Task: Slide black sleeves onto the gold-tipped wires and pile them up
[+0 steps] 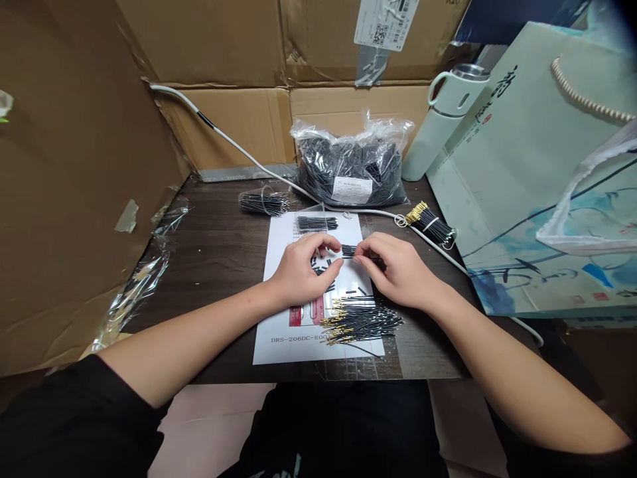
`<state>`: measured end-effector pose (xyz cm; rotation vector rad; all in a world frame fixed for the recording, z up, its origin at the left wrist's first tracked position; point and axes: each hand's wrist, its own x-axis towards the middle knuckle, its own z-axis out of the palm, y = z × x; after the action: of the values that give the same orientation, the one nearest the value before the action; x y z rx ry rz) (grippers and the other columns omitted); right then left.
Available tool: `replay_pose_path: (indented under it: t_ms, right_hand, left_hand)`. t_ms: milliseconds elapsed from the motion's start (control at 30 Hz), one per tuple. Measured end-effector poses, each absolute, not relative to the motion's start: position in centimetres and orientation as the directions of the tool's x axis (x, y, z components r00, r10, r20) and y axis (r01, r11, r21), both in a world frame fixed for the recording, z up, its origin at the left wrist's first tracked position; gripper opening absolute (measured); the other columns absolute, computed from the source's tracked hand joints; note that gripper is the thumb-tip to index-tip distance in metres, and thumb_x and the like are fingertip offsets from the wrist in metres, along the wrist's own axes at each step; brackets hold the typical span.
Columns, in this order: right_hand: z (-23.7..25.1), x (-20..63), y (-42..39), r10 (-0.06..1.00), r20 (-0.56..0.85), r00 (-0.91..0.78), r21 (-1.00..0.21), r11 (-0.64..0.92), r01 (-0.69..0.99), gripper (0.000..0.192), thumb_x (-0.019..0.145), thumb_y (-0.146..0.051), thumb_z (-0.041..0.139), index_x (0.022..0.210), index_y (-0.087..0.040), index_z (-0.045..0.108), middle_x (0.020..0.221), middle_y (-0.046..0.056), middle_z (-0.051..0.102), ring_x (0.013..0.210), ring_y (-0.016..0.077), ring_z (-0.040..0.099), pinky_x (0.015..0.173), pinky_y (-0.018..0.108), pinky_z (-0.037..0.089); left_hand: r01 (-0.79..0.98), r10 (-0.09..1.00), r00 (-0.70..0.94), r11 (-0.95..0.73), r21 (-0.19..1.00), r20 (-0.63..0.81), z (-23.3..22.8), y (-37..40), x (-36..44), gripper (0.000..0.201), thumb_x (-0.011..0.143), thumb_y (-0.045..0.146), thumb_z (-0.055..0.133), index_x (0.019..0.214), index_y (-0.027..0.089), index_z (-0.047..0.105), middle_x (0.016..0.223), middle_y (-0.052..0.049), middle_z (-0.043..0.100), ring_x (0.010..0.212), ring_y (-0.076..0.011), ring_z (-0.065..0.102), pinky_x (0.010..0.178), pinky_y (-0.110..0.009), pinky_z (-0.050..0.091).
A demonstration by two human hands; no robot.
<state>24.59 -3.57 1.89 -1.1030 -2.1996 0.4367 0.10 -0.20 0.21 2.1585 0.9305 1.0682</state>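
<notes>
A short row of thin black wires [348, 251] lies between my two hands, over the paper sheet. My right hand [398, 269] pinches its right end between thumb and fingers. Curved around from the other side, my left hand [303, 269] has its thumb and index fingertips apart, close to the row's left end; whether they touch it is unclear. Small black tube pieces [328, 269] lie scattered on the sheet beside my left hand, partly covered by it. Nearer to me spreads a loose pile of black wires with gold-coloured ends [363, 320].
Behind my hands are a clear box of black pieces [317, 223], a wire bundle [263, 202] and a plastic bag of black parts [351, 162]. Right: a tied gold-tipped bundle [430, 224], a bottle [445, 123] and a paper bag [537, 179]. A white cable [239, 156] crosses behind.
</notes>
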Motion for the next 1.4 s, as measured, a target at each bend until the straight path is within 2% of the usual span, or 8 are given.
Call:
replay_pose_path:
  t_ms: [200, 533, 633, 733, 800, 933, 1133, 1400]
  right_hand:
    - [0.7, 25.4, -2.6, 0.794, 0.337, -0.506, -0.421, 0.608, 0.673, 0.010, 0.110, -0.021, 0.060, 0.101, -0.021, 0.064, 0.101, 0.011, 0.068, 0.098, 0.0295, 0.056, 0.090, 0.047, 0.051]
    - [0.4, 25.5, -2.3, 0.798, 0.342, -0.495, -0.299, 0.592, 0.748, 0.013, 0.110, -0.022, 0.059, 0.101, -0.019, 0.067, 0.098, 0.011, 0.067, 0.094, 0.0292, 0.057, 0.087, 0.046, 0.050]
    - [0.8, 25.4, -2.5, 0.807, 0.348, -0.478, -0.343, 0.584, 0.736, 0.006, 0.107, -0.020, 0.062, 0.102, -0.019, 0.065, 0.098, 0.010, 0.067, 0.094, 0.0284, 0.060, 0.087, 0.044, 0.050]
    - [1.9, 25.4, -3.0, 0.824, 0.319, -0.469, -0.480, 0.567, 0.670, 0.001, 0.104, -0.020, 0.067, 0.103, -0.020, 0.066, 0.096, 0.007, 0.066, 0.090, 0.0249, 0.062, 0.081, 0.038, 0.050]
    - [2.9, 25.4, -3.4, 0.813, 0.255, -0.523, -0.581, 0.561, 0.589, 0.003, 0.102, -0.019, 0.069, 0.100, -0.021, 0.068, 0.091, 0.004, 0.067, 0.083, 0.0206, 0.061, 0.077, 0.034, 0.048]
    - [4.1, 25.2, -4.1, 0.703, 0.135, -0.698, -0.713, 0.558, 0.424, 0.011, 0.097, -0.011, 0.068, 0.092, -0.021, 0.071, 0.085, 0.000, 0.069, 0.075, 0.0158, 0.060, 0.073, 0.030, 0.046]
    - [3.8, 24.8, -4.4, 0.664, 0.049, -0.746, -0.705, 0.552, 0.445, 0.016, 0.092, -0.006, 0.066, 0.095, -0.019, 0.075, 0.090, 0.002, 0.071, 0.078, 0.0164, 0.062, 0.076, 0.031, 0.047]
    - [4.1, 24.4, -4.7, 0.664, 0.030, -0.747, -0.618, 0.600, 0.508, 0.012, 0.092, -0.007, 0.069, 0.091, -0.018, 0.073, 0.086, 0.002, 0.070, 0.079, 0.0184, 0.061, 0.080, 0.034, 0.047]
  left_hand:
    - [0.378, 0.681, 0.511, -0.726, 0.574, 0.525, 0.3, -0.4, -0.1, 0.010, 0.087, 0.014, 0.074, 0.092, 0.021, 0.068, 0.113, -0.010, 0.073, 0.110, -0.0290, 0.065, 0.100, -0.048, 0.054]
    - [0.451, 0.679, 0.583, -0.727, 0.518, 0.446, 0.2, -0.7, -0.2, 0.013, 0.083, 0.016, 0.072, 0.093, 0.020, 0.065, 0.117, -0.012, 0.067, 0.112, -0.0319, 0.059, 0.101, -0.051, 0.054]
    - [0.474, 0.687, 0.590, -0.720, 0.506, 0.424, 0.2, -0.7, -0.3, 0.013, 0.082, 0.017, 0.072, 0.092, 0.019, 0.064, 0.117, -0.012, 0.066, 0.112, -0.0326, 0.059, 0.100, -0.052, 0.053]
    - [0.476, 0.679, 0.604, -0.727, 0.494, 0.417, 0.0, -0.7, -0.3, 0.013, 0.081, 0.018, 0.073, 0.090, 0.019, 0.064, 0.115, -0.012, 0.067, 0.109, -0.0321, 0.059, 0.099, -0.052, 0.053]
    - [0.465, 0.666, 0.613, -0.738, 0.489, 0.424, 0.0, -0.6, -0.3, 0.012, 0.081, 0.018, 0.073, 0.089, 0.019, 0.064, 0.114, -0.012, 0.067, 0.108, -0.0317, 0.059, 0.099, -0.052, 0.052]
    - [0.434, 0.647, 0.630, -0.752, 0.496, 0.430, -0.1, -0.6, -0.3, 0.009, 0.082, 0.016, 0.072, 0.087, 0.019, 0.065, 0.111, -0.011, 0.069, 0.107, -0.0303, 0.061, 0.099, -0.050, 0.052]
    - [0.403, 0.642, 0.628, -0.751, 0.522, 0.439, 0.1, -0.5, -0.2, 0.007, 0.083, 0.015, 0.069, 0.086, 0.019, 0.065, 0.107, -0.010, 0.070, 0.103, -0.0285, 0.061, 0.097, -0.048, 0.052]
    - [0.399, 0.630, 0.655, -0.757, 0.517, 0.417, 0.4, -0.7, -0.4, 0.017, 0.070, 0.012, 0.068, 0.082, 0.020, 0.058, 0.100, -0.009, 0.066, 0.098, -0.0280, 0.056, 0.091, -0.047, 0.050]
